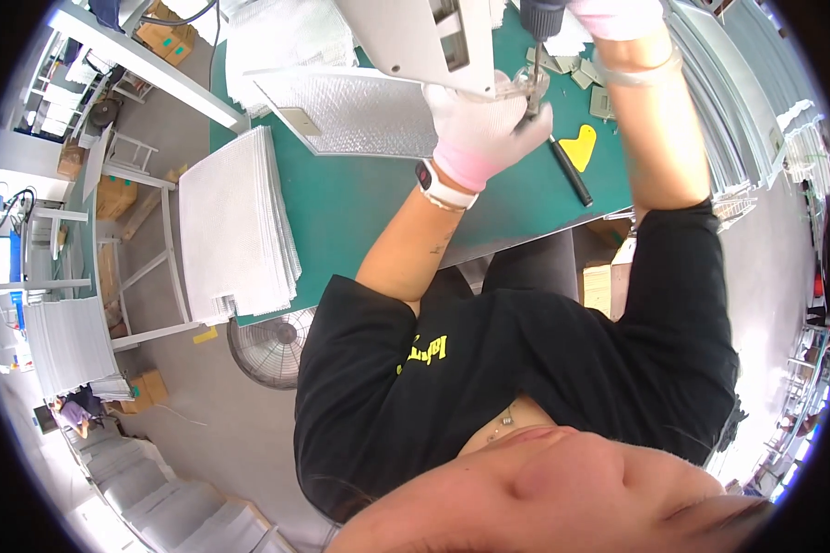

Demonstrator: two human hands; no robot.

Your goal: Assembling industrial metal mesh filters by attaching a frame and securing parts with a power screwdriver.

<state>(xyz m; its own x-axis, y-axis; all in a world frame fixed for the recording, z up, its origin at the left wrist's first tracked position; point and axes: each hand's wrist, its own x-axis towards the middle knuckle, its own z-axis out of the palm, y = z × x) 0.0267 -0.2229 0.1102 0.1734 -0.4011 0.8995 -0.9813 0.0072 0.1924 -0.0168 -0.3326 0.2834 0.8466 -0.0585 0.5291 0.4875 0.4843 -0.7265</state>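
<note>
Left hand (484,124), gloved, grip closed on a mesh panel's (360,112) corner over the worktop (360,212). Right hand (618,17) grips a driver (542,18); its spread I cannot tell

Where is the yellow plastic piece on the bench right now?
In the head view, the yellow plastic piece lies flat on the green bench top, upper right of centre, beside a black rod and the right forearm.

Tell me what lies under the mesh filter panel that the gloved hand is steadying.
Under the mesh filter panel the green table mat shows. The left hand covers the panel's near corner; anything beneath it is hidden.
</note>
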